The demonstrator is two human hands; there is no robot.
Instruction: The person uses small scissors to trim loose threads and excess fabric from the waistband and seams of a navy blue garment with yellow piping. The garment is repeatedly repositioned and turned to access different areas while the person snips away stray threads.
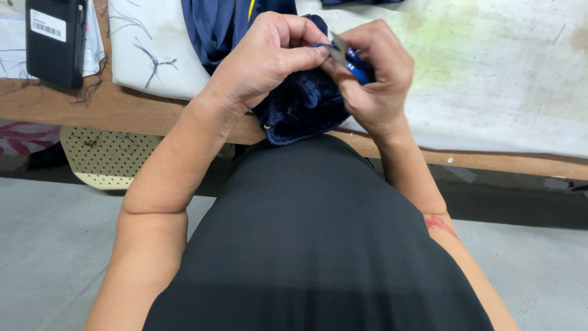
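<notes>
Surface: white padded table [502, 73], stained, with a wooden front edge; grey floor below.
Around: black device [55, 40] lies at the far left, well apart from the hands; loose threads [153, 61] lie on the padding.
Below edge: perforated cream panel [104, 159] under the table's left part.
Room: bare padding to the right.
Cloth: navy garment [300, 107] hangs over the table edge, between both hands.
Left hand [263, 58]: fingers pinched shut on the garment's top.
Right hand [373, 76]: fingers closed round a blue-handled snipper [350, 60], its blade touching the cloth.

Both hands, left hand [263, 58] and right hand [373, 73], are pinching a bunched navy knit garment [303, 110] over the padded white table [502, 73]; the right is gripping a small blue-handled thread snip [350, 61].
</notes>
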